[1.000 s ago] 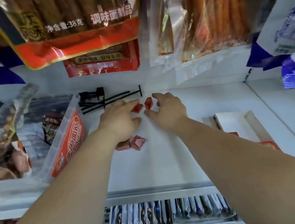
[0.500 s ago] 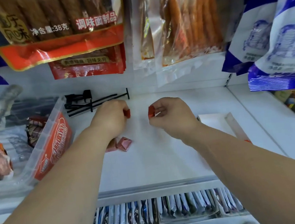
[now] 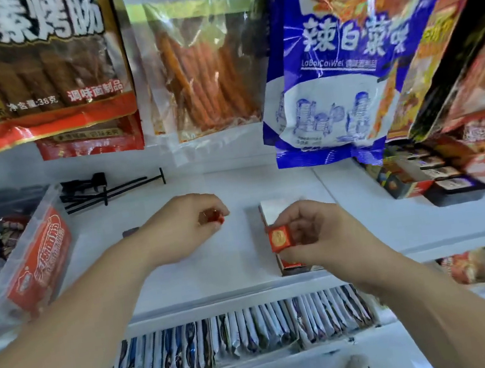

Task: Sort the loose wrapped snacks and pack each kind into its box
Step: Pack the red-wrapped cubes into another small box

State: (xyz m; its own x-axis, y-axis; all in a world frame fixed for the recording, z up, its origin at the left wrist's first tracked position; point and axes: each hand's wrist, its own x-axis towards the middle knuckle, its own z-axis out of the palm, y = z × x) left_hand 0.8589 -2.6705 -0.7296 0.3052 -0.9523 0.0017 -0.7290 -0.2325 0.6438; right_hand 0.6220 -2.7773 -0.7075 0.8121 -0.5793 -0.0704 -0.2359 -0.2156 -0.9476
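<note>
Above your white shelf hang a brown-and-red bag, a clear bag of orange sticks and a blue bag, black hooks lie at its back left, and a row of upright packets fills the lower shelf nearest you.

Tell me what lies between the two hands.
Head view: from the left hand, bare white shelf up to the open box beneath the right hand.
</note>
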